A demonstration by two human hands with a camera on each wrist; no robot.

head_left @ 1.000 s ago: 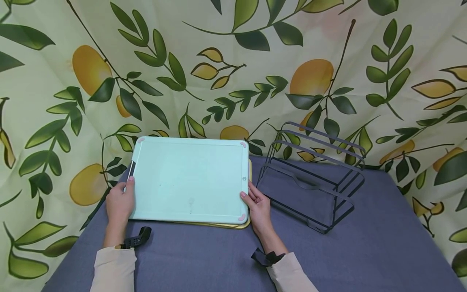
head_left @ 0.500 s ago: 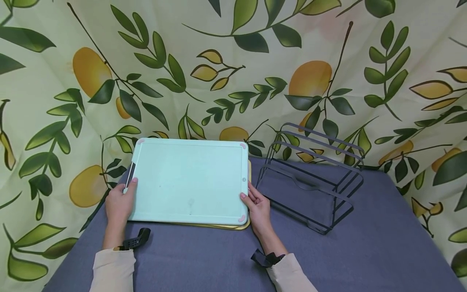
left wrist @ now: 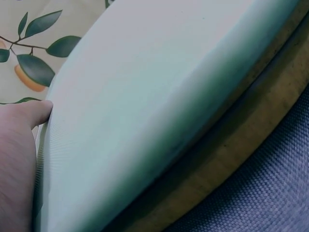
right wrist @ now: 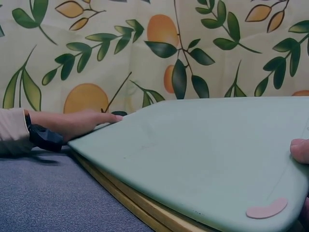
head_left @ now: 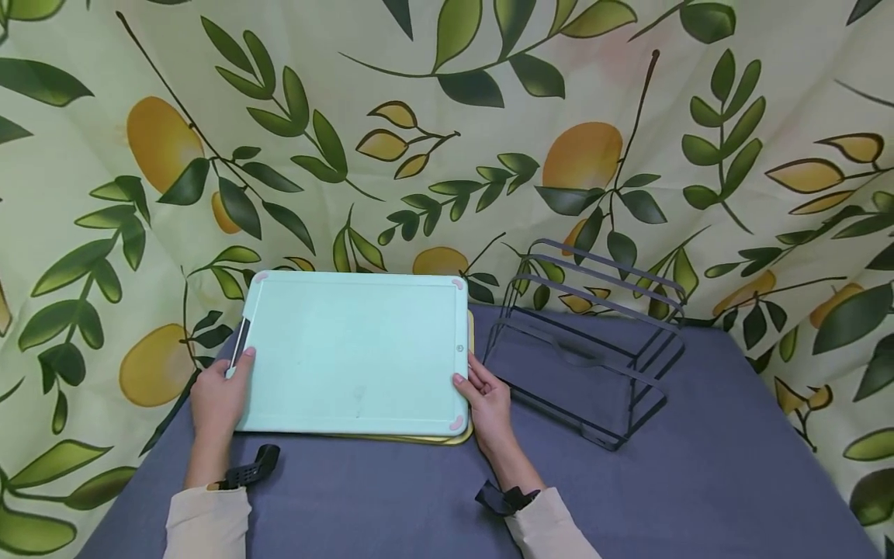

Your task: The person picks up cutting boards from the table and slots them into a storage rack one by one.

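Observation:
A mint-green cutting board [head_left: 356, 349] with pink corner pads lies on top of yellowish boards [head_left: 457, 439], whose edges show below it. In the left wrist view the brownish edges [left wrist: 212, 174] of the lower boards run under the green one. My left hand [head_left: 218, 396] grips the left edge, thumb on top, beside a narrow dark slot. At the right edge my right hand [head_left: 489, 404] holds the green board, its thumb over the rim and its fingers along the side. The right wrist view shows that thumb [right wrist: 300, 151] at the board's edge.
A dark wire rack [head_left: 594, 349] with several upright loops stands right of the boards, near the right hand. Blue-grey cloth [head_left: 377, 497] covers the table. Behind hangs a leaf-and-fruit patterned curtain [head_left: 307, 186]. A black wrist camera [head_left: 254, 466] sits on the left wrist.
The head view has shifted slightly, so everything appears a little lower and further left. Both hands keep their hold on the green cutting board, and the rack stays in place.

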